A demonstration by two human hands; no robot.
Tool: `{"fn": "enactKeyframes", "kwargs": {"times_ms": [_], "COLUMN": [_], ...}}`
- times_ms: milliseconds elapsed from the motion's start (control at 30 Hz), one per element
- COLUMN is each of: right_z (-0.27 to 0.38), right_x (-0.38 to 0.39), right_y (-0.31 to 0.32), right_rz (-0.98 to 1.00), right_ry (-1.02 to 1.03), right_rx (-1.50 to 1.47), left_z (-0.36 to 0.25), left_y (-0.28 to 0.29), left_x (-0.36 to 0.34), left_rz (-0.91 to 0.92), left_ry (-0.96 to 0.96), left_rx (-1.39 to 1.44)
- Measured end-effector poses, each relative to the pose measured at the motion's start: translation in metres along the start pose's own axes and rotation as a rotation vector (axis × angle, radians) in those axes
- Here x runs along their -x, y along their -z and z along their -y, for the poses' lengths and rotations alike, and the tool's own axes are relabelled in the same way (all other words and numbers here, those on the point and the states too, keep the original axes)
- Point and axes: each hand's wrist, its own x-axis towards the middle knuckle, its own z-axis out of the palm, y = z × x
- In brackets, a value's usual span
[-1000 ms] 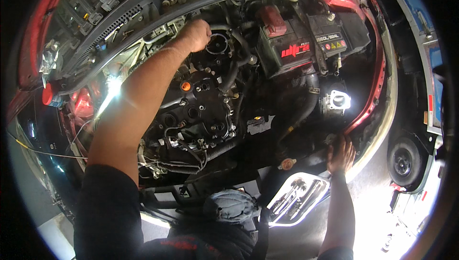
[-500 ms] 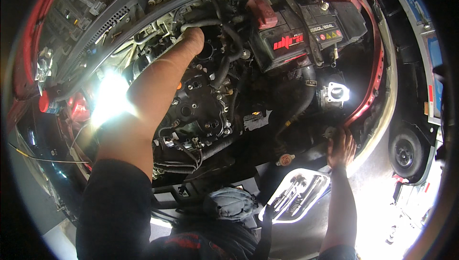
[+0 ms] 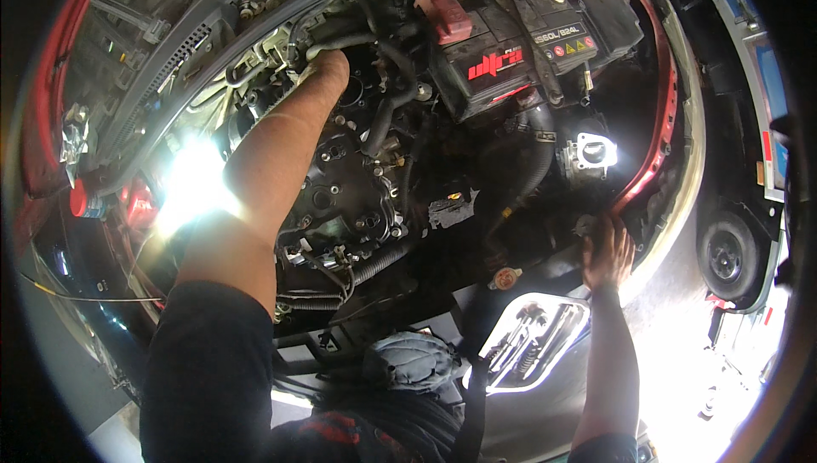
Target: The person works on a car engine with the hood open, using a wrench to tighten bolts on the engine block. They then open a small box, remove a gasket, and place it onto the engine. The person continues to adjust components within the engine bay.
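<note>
My left arm stretches across the engine [image 3: 328,186], and my left hand [image 3: 330,70] dips down behind it among black hoses [image 3: 396,80]. Its fingers are hidden, so whatever they touch does not show. My right hand [image 3: 608,252] rests on the front edge of the engine bay, beside the red body rail [image 3: 655,165]. Its fingers are spread and hold nothing. Just beyond that hand sits a metal throttle body [image 3: 589,155], brightly lit.
A black battery [image 3: 519,54] with a red terminal cover stands at the back right. A white-rimmed tray of tools [image 3: 532,340] and a dark grey cloth-like bundle [image 3: 413,361] lie at the front. A bright lamp [image 3: 197,178] glares left of my arm. A copper-coloured radiator cap [image 3: 505,278] is near the tray.
The view has shifted slightly, so the engine and battery appear a little further left. Both hands keep their places, the left down behind the engine and the right on the front edge.
</note>
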Motion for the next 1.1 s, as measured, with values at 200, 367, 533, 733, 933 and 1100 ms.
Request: {"fn": "enactKeyframes", "kwargs": {"times_ms": [200, 367, 533, 733, 933, 1100], "right_z": [0.0, 0.0, 0.0, 0.001, 0.003, 0.001], "right_x": [0.0, -0.001, -0.001, -0.001, -0.003, -0.001], "right_y": [0.0, 0.001, 0.001, 0.002, 0.005, 0.002], "right_rz": [-0.011, -0.014, -0.028, -0.038, -0.037, -0.036], "right_ry": [0.008, 0.028, 0.018, 0.019, 0.022, 0.017], "right_rx": [-0.001, -0.015, -0.011, -0.033, -0.039, 0.013], "left_z": [0.0, 0.003, 0.017, 0.057, 0.034, 0.039], "left_y": [-0.002, -0.007, -0.013, 0.003, 0.0, -0.027], "left_x": [-0.007, -0.007, -0.007, -0.018, -0.033, -0.057], "left_rz": [-0.01, -0.021, -0.04, 0.24, 0.208, 0.288], "left_ry": [0.022, 0.023, 0.014, 0.174, -0.152, -0.325], "left_rx": [-0.006, -0.018, -0.02, 0.979, -0.277, -0.493]}}
